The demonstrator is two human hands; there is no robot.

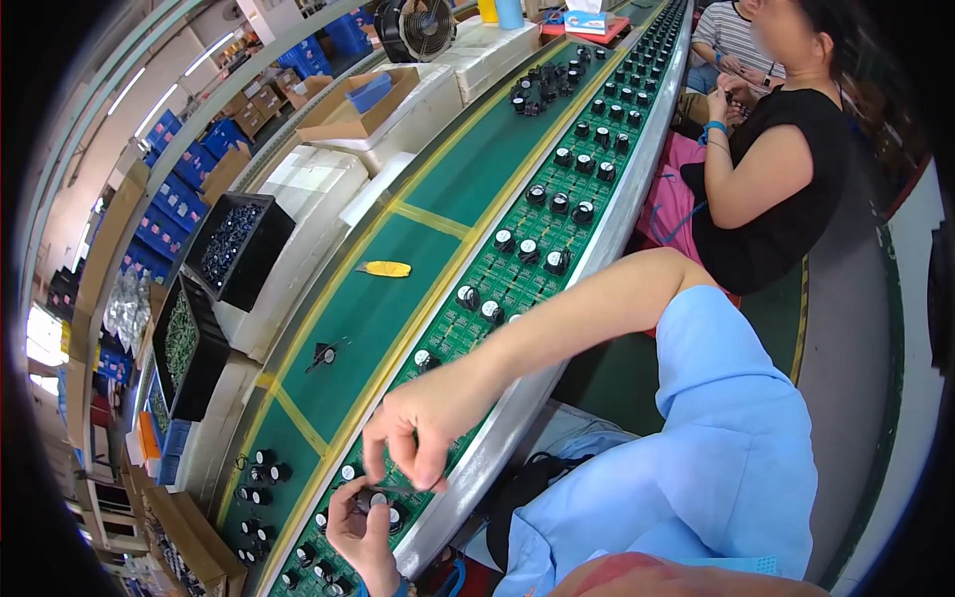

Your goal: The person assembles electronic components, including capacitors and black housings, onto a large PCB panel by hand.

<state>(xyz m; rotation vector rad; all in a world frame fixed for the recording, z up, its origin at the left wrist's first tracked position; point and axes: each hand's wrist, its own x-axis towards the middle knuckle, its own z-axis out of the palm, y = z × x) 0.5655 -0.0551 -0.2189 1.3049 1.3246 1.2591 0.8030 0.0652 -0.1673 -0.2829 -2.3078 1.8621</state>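
My left hand (358,537) is at the lower middle, over the row of green circuit boards (497,284). Its thumb and fingers close round a small black round component with a white top (378,500). Just above it, my right hand (423,428) reaches in with bent, pinched fingers. A thin dark strand (398,489) runs between the fingertips of both hands; whether it is a wire or a tool I cannot tell. Similar white-topped black components (527,249) stand in rows on the boards. A single loose one with thin leads (323,353) lies on the green bench strip, left of my right hand.
A yellow cutter-like tool (385,269) lies on the bench. Loose components are clustered at near left (261,478) and far end (542,88). Black bins of small parts (234,249) stand left, beside a cardboard box (358,109) and a fan (416,28). Co-workers (766,169) sit right.
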